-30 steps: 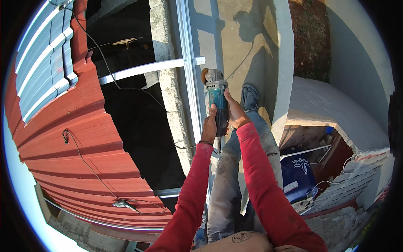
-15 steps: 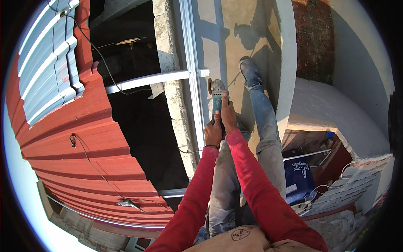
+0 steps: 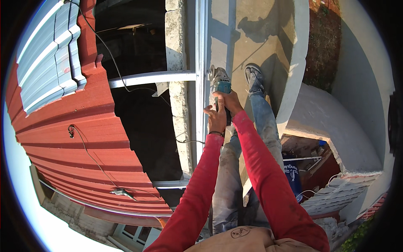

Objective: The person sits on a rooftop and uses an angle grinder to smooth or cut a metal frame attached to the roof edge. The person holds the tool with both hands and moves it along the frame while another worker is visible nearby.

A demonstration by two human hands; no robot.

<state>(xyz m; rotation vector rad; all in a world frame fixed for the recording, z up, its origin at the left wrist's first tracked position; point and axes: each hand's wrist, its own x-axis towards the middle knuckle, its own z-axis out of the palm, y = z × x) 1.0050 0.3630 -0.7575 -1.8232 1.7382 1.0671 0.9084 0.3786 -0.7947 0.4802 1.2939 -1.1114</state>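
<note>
An angle grinder (image 3: 223, 86) with a teal body and grey metal head is in my hands. Its thin disc (image 3: 211, 72) stands beside the right edge of a long silvery metal beam (image 3: 201, 50); whether they touch I cannot tell. My right hand (image 3: 229, 102) wraps the body just behind the head. Behind it, my left hand (image 3: 216, 119) lies against the dark rear part, thumb and forefinger somewhat apart, other fingers partly hidden. A metal crossbar (image 3: 155, 78) meets the beam from the left, level with the disc.
Left of the beam, a rough concrete wall top (image 3: 176, 38) borders a dark opening (image 3: 145, 126). Red corrugated roofing (image 3: 84, 147) carries loose cables and blue-grey sheets (image 3: 48, 63). My shoe (image 3: 254, 75) is on the concrete ledge, beside a low wall (image 3: 294, 80). A black cord (image 3: 189, 142) crosses the wall top.
The grinder has turned, its teal top facing me more. My left hand's grip has loosened, with its fingers spreading. The crossbar's short end right of the beam no longer shows. The view has shifted slightly.
</note>
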